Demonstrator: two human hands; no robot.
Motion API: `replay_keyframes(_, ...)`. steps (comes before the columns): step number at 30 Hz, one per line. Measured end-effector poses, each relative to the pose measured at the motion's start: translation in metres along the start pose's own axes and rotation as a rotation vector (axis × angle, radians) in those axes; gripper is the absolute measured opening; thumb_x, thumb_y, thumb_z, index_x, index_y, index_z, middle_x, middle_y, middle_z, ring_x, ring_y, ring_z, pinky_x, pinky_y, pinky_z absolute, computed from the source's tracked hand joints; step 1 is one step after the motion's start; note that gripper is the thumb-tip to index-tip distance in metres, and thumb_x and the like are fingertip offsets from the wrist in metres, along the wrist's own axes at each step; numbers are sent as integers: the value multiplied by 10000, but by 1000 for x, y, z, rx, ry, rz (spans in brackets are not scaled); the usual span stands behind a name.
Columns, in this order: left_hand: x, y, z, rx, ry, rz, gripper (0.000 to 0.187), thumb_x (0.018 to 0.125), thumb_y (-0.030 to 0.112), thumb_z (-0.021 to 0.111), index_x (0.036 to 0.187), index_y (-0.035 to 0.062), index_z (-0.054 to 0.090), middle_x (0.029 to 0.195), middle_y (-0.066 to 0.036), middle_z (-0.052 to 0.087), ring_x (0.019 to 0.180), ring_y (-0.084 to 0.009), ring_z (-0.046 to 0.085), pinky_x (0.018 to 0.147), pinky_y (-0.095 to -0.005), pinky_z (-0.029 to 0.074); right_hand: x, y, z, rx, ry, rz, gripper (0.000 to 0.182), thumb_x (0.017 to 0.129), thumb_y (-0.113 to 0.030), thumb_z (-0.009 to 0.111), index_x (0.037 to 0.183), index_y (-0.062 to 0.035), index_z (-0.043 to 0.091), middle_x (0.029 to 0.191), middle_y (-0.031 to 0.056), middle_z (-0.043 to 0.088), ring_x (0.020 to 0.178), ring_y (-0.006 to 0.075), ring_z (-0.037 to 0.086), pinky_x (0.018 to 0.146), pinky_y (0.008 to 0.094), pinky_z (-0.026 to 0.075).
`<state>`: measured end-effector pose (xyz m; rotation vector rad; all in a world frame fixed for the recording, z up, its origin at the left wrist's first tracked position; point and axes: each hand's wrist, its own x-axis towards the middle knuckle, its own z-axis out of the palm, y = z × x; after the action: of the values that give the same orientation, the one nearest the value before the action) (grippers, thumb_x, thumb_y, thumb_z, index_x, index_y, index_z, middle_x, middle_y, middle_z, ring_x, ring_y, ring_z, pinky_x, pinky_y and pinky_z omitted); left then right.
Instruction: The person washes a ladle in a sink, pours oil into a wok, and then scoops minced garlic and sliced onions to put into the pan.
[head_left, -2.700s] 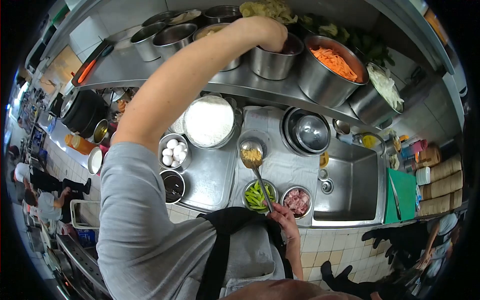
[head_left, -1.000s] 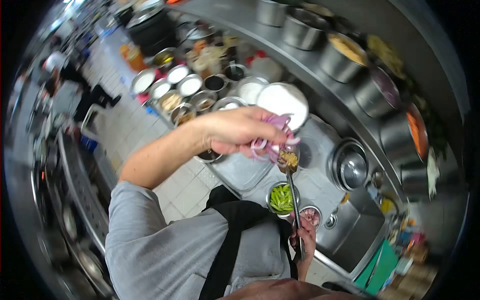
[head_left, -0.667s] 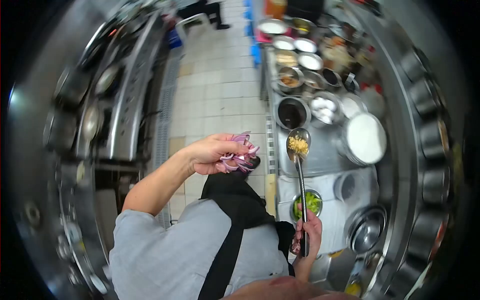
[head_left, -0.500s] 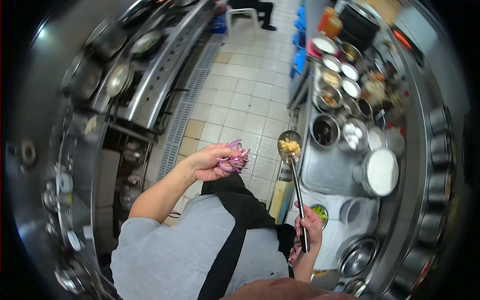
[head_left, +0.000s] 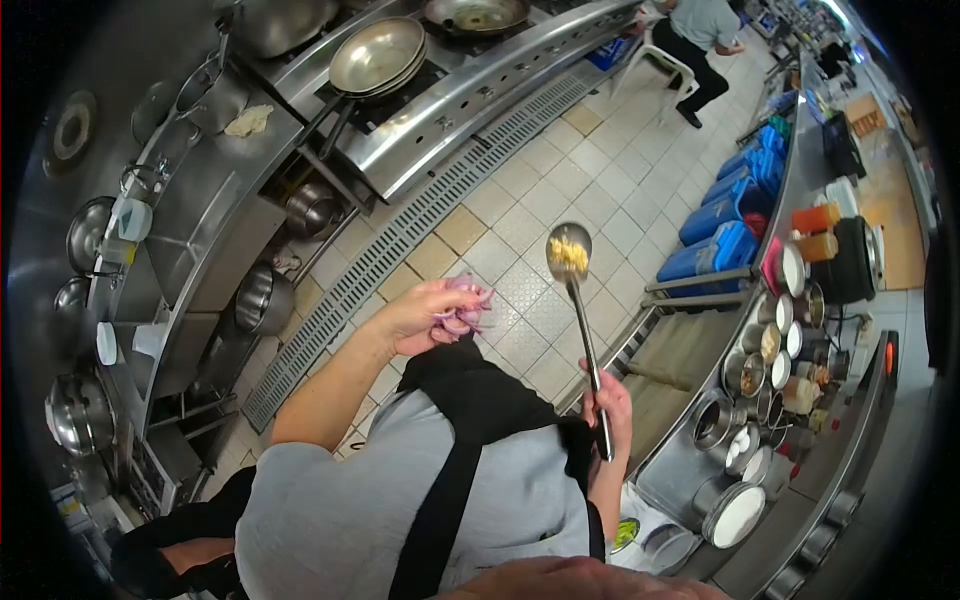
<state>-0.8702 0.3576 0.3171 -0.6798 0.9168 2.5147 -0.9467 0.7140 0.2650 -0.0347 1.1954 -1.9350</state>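
Observation:
Sliced red onion (head_left: 465, 308) is gathered in my left hand (head_left: 415, 318), which is closed round it in front of my chest. My right hand (head_left: 612, 405) grips the long handle of a metal ladle (head_left: 585, 330). Chopped yellowish bits (head_left: 569, 252) lie in the ladle's bowl, held out over the tiled floor. The two hands are apart, with the ladle's bowl farther forward than the onion.
At the left, stacked pans (head_left: 378, 57) sit on the stove (head_left: 440, 110). Blue bins (head_left: 715, 250) stand under the right counter, which holds small containers and a white-topped pot (head_left: 738, 515). A person (head_left: 690, 40) sits on a white chair ahead.
The view has turned toward the stove side, so the counter with containers now lies farther right. Both hands keep hold of the onion and the ladle.

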Motion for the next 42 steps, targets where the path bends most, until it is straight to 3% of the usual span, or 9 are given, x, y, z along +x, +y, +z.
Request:
replay_keyframes(9,14,85,-65,-158,75,105,116,985,130,554,1060,42,544,785,14,500,551,-1,386,421,-154,270,121,-45,58,62,-7,-2,603,887,-214,658,1369,87,455,710,43,592,464,82,508,411,185,393)
replay_keyframes(20,115,171,-58,-209,99,202,155,971,128,572,1076,14,574,777,8,537,560,-15,425,395,-154,301,224,-104,13,16,53,-42,580,901,-194,637,1351,117,443,626,38,545,421,81,493,366,183,394)
replay_keyframes(23,150,197,-42,-203,124,265,147,966,125,582,1064,15,577,782,-1,541,560,-19,428,392,-157,305,265,-129,-21,38,-25,-31,551,901,-191,632,1362,65,471,701,42,590,469,91,512,413,197,406)
replay_keyframes(29,203,238,-21,-337,152,383,172,948,152,619,1079,49,578,783,30,521,550,-7,405,405,-155,268,362,-206,-59,-72,-169,74,563,910,-164,606,1381,90,432,675,53,580,437,92,485,398,202,379)
replay_keyframes(32,223,254,-17,-536,87,424,210,978,111,537,1188,95,523,807,6,511,542,-32,429,399,-161,292,403,-250,-58,-165,-250,142,535,896,-213,634,1357,27,508,671,29,555,495,98,504,469,214,392)
replay_keyframes(35,239,278,-25,-542,72,450,176,988,118,513,1145,48,550,850,-30,546,559,-47,442,415,-175,312,441,-276,-55,-173,-253,158,500,898,-172,639,1345,20,526,694,32,576,513,99,526,481,219,412)
replay_keyframes(37,248,301,-34,-534,204,452,187,990,117,508,1153,34,549,874,-38,556,567,-48,440,420,-175,307,463,-285,-47,-133,-310,199,479,896,-139,642,1337,15,535,712,35,594,529,102,546,493,220,431)
replay_keyframes(39,260,332,-41,-535,204,474,210,983,130,530,1152,6,546,856,-47,570,547,-43,426,411,-176,306,484,-289,-43,-106,-306,197,478,897,-142,646,1337,12,537,714,39,600,532,102,552,498,217,437)
replay_keyframes(42,278,390,-65,-405,226,488,188,989,137,528,1132,20,566,865,-26,573,547,-30,416,404,-171,285,510,-291,-30,-126,-288,165,494,893,-152,652,1340,20,531,705,36,592,524,102,548,500,216,446)
